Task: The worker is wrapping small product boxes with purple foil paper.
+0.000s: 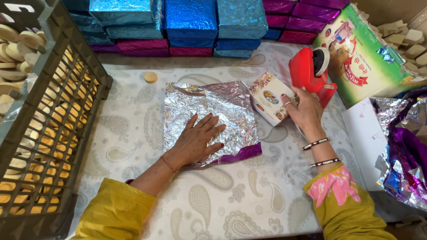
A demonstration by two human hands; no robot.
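Near the middle of the surface (pixel 133 133), which is covered with a pale paisley-patterned cloth, a sheet of crinkled silver foil (pixel 209 109) lies flat, its purple underside showing at the turned-up lower right corner. The left hand (pixel 195 140) lies palm down on the sheet's near half, its grip spread wide with fingers pressing the foil and pinching nothing. Just beside the foil's right edge, the right hand (pixel 304 111) has its grip closed around a small white box with a floral print (pixel 269 98), tilted on one corner and touching the foil's edge. Behind that hand, toward the far right corner, stands a red tape dispenser (pixel 309 73) with a roll of tape on top. Along the far edge, stacks of boxes wrapped in blue and magenta foil (pixel 191 24) are lined up. A small round wooden disc (pixel 151 77) lies alone beyond the foil. At the left edge stands a dark plastic crate (pixel 66 106) holding more discs. At the right edge lies a heap of loose purple and silver foil sheets (pixel 402 151), beside a green printed carton (pixel 369 58).
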